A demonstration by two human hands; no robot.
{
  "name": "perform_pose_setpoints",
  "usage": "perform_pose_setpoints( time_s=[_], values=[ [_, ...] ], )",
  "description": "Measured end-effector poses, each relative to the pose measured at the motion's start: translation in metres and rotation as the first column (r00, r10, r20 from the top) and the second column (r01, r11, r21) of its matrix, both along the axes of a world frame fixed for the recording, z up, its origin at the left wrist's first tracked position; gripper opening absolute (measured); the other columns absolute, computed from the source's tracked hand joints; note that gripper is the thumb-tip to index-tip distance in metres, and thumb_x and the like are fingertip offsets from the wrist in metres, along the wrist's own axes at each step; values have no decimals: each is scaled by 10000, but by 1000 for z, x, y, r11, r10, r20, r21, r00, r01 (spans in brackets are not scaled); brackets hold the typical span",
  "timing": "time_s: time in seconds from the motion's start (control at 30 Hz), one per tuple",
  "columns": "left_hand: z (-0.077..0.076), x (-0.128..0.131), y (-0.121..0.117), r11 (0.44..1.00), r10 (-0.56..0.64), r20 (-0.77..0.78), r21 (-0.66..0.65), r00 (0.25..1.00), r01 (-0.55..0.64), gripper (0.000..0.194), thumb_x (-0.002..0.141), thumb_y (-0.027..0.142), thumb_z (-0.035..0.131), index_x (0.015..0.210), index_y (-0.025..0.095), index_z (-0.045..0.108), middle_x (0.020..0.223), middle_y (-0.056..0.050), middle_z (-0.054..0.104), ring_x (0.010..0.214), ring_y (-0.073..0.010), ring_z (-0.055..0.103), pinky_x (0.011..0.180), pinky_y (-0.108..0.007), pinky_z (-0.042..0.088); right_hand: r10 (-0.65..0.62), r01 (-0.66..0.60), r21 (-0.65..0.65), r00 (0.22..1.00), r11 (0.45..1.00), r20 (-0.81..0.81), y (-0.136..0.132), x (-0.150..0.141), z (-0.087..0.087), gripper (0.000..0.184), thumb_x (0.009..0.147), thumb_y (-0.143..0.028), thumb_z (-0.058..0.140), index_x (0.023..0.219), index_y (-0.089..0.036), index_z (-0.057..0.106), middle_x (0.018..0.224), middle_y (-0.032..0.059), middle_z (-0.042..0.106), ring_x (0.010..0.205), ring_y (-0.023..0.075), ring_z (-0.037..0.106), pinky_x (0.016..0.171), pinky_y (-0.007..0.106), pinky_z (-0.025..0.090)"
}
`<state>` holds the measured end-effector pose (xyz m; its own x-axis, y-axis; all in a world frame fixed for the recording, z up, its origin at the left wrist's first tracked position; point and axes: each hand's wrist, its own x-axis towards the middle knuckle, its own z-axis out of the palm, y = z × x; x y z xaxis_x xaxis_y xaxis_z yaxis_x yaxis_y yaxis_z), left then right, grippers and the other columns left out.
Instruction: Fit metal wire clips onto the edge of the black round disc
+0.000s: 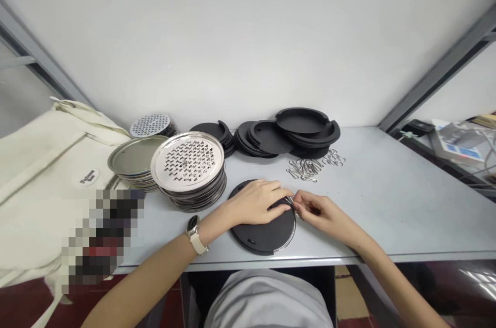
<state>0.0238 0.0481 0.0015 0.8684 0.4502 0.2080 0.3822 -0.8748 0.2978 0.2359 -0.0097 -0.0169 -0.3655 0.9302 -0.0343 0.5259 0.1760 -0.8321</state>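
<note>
A round black disc [267, 232] lies near the table's front edge, with a thin shiny metal rim showing along its right side. My left hand [259, 201] rests across its top, fingers stretched toward the right edge and thumb apart. At that edge, a small metal clip [290, 201] shows between the two hands. The fingertips of my right hand [320, 214] are pinched on the clip; they partly hide it. Beyond the hands lie a pile of similar metal clips [305, 169] and several metal rings [334, 158].
Left of the disc stand a stack of round metal grater plates [188, 165], a stack of plain round plates [134, 157] and another perforated stack [151, 125]. Black round holders [304, 120] are piled along the wall. A cream bag [46, 173] covers the left side.
</note>
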Motion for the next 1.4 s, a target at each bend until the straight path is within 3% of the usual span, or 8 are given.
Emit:
perform_pose_setpoints(
  time_s=[0.37, 1.4],
  values=[
    [2, 0, -1, 1000, 11, -14, 19, 1000, -11, 290, 957, 354, 455, 1197, 228, 559, 955, -37, 606, 868, -190, 607, 807, -304, 446, 0, 0, -3, 1000, 1000, -12, -1, 1, -3, 352, 950, -476, 400, 762, -189, 480, 647, -31, 396, 595, 113, 346, 533, 229, 309],
    [2, 1, 1, 999, -35, 30, -12, 999, 35, 215, 960, 320, 460, 1076, 193, 590, 955, -33, 630, 880, -180, 600, 822, -294, 431, 2, -3, 12, 1000, 1000, 25, -1, 1, 0, 317, 949, -450, 404, 761, -202, 469, 629, -48, 375, 567, 109, 326, 515, 227, 284]
  ],
)
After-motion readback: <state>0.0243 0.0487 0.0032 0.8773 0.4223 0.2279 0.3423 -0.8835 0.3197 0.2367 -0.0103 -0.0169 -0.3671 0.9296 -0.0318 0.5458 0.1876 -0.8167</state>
